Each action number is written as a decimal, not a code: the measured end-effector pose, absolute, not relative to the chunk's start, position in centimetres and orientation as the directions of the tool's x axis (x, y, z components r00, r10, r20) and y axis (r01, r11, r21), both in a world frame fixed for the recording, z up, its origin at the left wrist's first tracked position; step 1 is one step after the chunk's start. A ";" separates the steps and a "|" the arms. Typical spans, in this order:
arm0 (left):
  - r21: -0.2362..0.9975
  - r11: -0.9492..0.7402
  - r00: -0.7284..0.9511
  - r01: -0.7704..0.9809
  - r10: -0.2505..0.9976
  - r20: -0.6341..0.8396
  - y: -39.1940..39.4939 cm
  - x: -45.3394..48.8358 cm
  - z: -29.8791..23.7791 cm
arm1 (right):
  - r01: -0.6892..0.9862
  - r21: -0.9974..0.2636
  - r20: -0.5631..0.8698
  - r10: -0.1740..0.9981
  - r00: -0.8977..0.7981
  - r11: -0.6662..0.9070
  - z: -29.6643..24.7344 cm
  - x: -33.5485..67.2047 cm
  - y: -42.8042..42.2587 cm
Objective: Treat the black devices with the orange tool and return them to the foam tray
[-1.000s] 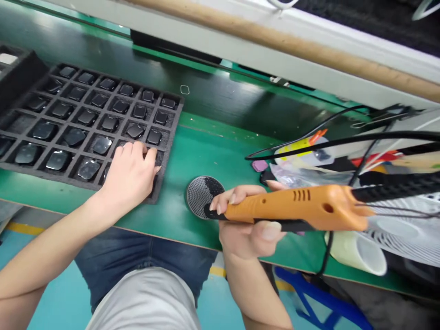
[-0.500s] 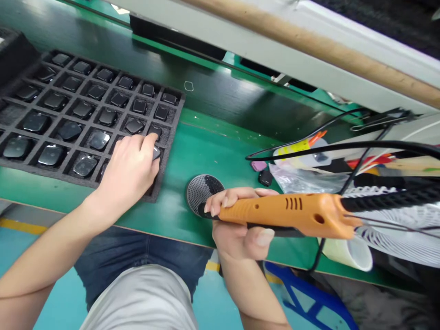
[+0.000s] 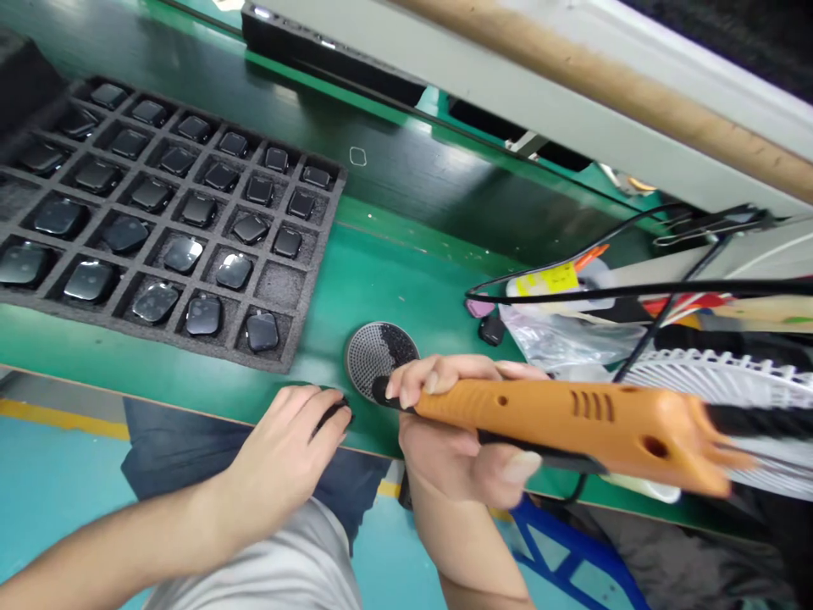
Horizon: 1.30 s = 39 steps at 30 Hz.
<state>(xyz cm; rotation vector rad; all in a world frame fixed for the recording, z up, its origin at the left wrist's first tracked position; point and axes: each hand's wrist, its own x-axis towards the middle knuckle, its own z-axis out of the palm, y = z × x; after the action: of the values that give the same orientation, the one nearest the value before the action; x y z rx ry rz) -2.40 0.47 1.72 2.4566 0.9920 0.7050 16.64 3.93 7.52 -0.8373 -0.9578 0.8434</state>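
Down at the front, the left hand is working right at the near edge of the green tabletop, grip pressed together, fingertips pinching a small black piece. Just beside it, the right hand has a closed grip wrapped around an orange electric tool, fingers over the top of the barrel and thumb underneath. The tool's black tip sits over the edge of a round perforated disc; whether they're touching, I can't tell from here!

Moving up and to the left, there's a black foam tray lying flat on the tabletop, set out in a grid of square compartments. Rows of glossy black rounded pieces fill them, one to a compartment, with an empty compartment in the row nearest the front, right-hand corner.

Over to the right, a small black part lies on the tabletop beside a clear plastic bag, and a black cable runs across above them. Further right, a white fan sits behind the tool. Along the far side, a pale metal rail crosses the whole view, above the dark back section of the bench.
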 end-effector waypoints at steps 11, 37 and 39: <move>0.591 -0.663 0.491 0.460 0.744 0.453 1.2 -2.2 0.6 | -0.213 -0.947 0.185 0.950 0.252 0.241 9.7 15.3 1.5; 0.608 -0.652 0.468 0.454 0.755 0.460 1.4 -2.0 0.8 | -0.146 -0.971 0.149 0.956 0.255 0.190 9.5 14.7 1.2; 0.609 -0.650 0.466 0.455 0.756 0.459 1.3 -2.0 0.8 | -0.157 -0.968 0.154 0.958 0.242 0.195 9.5 14.8 1.1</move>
<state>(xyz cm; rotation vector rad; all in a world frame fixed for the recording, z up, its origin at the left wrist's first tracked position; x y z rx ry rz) -1.98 1.34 0.82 2.3161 1.0154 1.0211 14.84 1.08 9.53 -1.0510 -0.9919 0.9949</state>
